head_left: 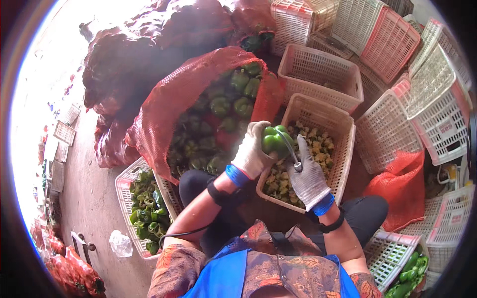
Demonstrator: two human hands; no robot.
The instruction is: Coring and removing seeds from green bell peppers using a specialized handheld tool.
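My left hand [252, 150], in a white work glove, grips a green bell pepper [275, 141] by its left side. My right hand [308, 174], gloved too, is closed around a thin curved metal tool [296, 160] whose bend lies against the pepper's right side. Its exact kind cannot be made out. Both hands are over a pale plastic crate [348, 149] holding many yellowish-green chunks [283, 186] that look like pepper cores. Left of it, an open red mesh sack [164, 104] is filled with whole green bell peppers [220, 106].
Cut green pepper pieces [144, 218] fill a crate [121, 191] at my left. Another pale crate [320, 69] stands beyond the cores, with stacked crates [390, 44] at right. Full mesh sacks [164, 30] are piled behind. A red sack [400, 186] lies by my right knee.
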